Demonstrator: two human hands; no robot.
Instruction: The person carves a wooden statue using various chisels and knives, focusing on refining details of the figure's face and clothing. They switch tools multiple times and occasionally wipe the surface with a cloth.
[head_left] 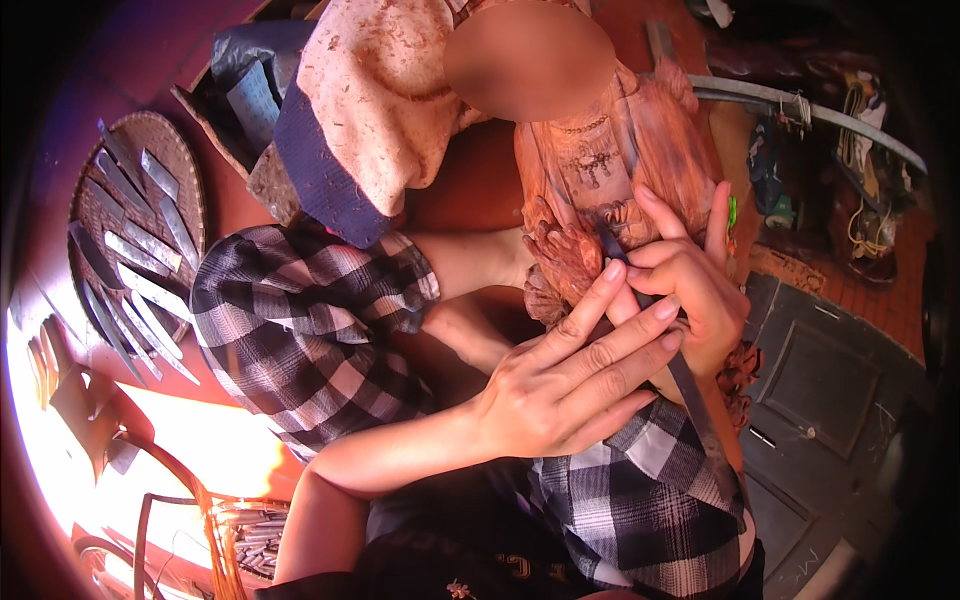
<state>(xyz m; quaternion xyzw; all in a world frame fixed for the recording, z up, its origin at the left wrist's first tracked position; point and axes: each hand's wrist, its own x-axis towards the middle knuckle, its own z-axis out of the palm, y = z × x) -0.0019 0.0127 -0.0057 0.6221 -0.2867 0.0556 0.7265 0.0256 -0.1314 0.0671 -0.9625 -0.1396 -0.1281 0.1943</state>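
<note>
Head view shows the right hand (692,295) closed around a long dark tool (692,393), whose upper end is beside the carved hand of a reddish wooden statue (665,150). The left hand (565,390) has fingers stretched over this tool. Leftward, a round tray (160,130) bears flat blades (152,290).

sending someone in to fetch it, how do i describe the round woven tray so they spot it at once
Find the checked sleeve left of centre. Further left, on the red floor, lies a round, shallow woven tray. Long flat blades spread over it set it apart from the basket near the lower edge, packed with small pieces.
</note>
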